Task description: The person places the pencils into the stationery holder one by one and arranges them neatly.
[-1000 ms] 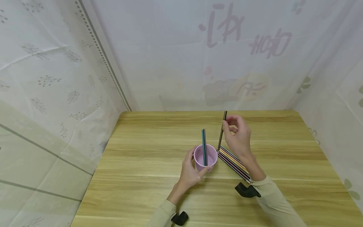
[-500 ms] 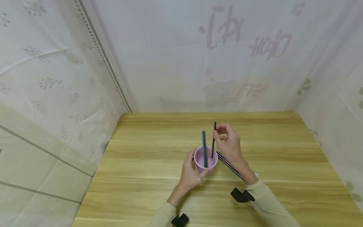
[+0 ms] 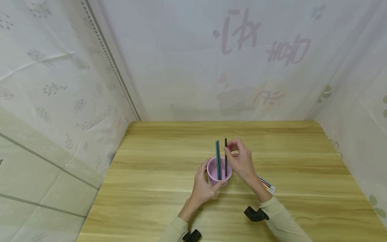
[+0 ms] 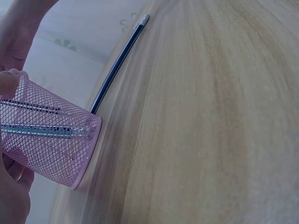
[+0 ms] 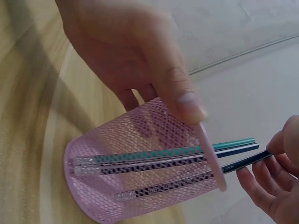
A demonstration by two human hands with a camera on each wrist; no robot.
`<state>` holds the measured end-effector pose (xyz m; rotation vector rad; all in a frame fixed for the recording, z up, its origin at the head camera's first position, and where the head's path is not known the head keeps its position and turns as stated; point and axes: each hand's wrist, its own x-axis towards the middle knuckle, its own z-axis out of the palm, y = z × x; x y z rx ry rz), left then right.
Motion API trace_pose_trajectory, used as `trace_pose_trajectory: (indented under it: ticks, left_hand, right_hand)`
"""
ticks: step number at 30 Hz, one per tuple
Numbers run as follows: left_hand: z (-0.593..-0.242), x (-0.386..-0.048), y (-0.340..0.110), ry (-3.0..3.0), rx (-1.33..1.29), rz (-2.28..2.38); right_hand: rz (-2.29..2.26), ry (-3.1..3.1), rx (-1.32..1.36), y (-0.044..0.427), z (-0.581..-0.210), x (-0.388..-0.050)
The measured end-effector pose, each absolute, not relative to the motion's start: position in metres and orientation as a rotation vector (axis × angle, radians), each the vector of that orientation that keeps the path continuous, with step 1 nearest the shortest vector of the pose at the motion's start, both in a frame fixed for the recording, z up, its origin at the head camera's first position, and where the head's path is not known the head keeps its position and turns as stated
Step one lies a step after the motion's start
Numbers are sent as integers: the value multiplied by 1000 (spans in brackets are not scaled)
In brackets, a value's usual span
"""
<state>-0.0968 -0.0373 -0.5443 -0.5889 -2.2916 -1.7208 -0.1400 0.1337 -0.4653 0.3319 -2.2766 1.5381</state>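
Note:
A pink mesh pencil cup stands on the table, gripped round its side by my left hand. Inside it lean a teal pencil and a dark blue pencil, both with their eraser ends down. Between thumb and fingers my right hand pinches a dark pencil near its upper end. Through the mesh in the right wrist view, this pencil's eraser end shows inside the cup, slightly above the bottom. Several more pencils lie to the right, partly hidden under the right forearm.
The wood-grain table stretches out on both sides of the cup. A pale printed curtain hangs behind its far edge. Each wrist carries a black camera mount. One dark pencil lies behind the cup in the left wrist view.
My right hand has brought the dark pencil left from above the loose pencils, then lowered it into the cup. The left hand has kept its grip on the cup.

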Motion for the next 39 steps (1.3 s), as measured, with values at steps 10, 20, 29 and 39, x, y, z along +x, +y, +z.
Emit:
trace_pose_trajectory:
  ticks: [10,20,29,39]
  left_hand:
    - [-545,-98,-38,-2288,-584,-1697]
    - [-545,-99,-37,-2260,-591,-1720]
    - [-546,-99,-36,-2272,-567,-1695]
    - [-518,-91,-33,-2202,-592,-1679]
  right_hand:
    - [1579,-2322,258,132,-471,-135]
    - [1475,-2350,229,142,-475,-138]
    - [1446,-2367,159,161,-480,-143]
    - [1403,-2508,29,180,-492,-143]
